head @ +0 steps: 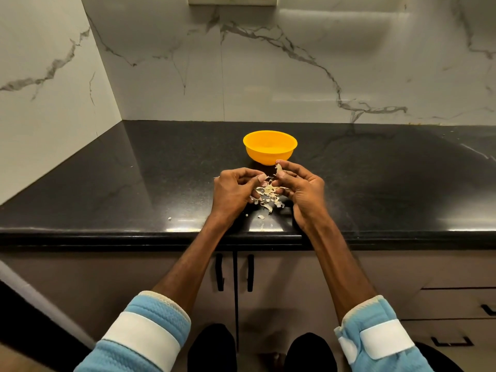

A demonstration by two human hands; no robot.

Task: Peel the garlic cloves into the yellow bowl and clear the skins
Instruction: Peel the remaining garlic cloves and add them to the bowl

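Two forearms in blue sleeves (139,328) with white bands reach over the dark cabinet doors (188,285) and across the edge of a black counter (107,183). A litter of pale skins (268,201) lies on the counter under and between the hands, with a few stray flakes nearer the edge, at 6 o'clock from the heap. The left hand (233,189) is curled, thumb and fingertips drawn together over the skins at 9 o'clock from the heap; whether it pinches a skin cannot be told. The right hand (300,186), at 3 o'clock from the heap, pinches a clove (279,169) between thumb and forefinger, the clove's tip pointing up. Just beyond the clove, at 12 o'clock from the hands, the yellow bowl (270,147) stands upright on the counter, near the fingers but apart from them; its contents cannot be made out. Behind it rises a white marble wall (295,76) with grey veins.
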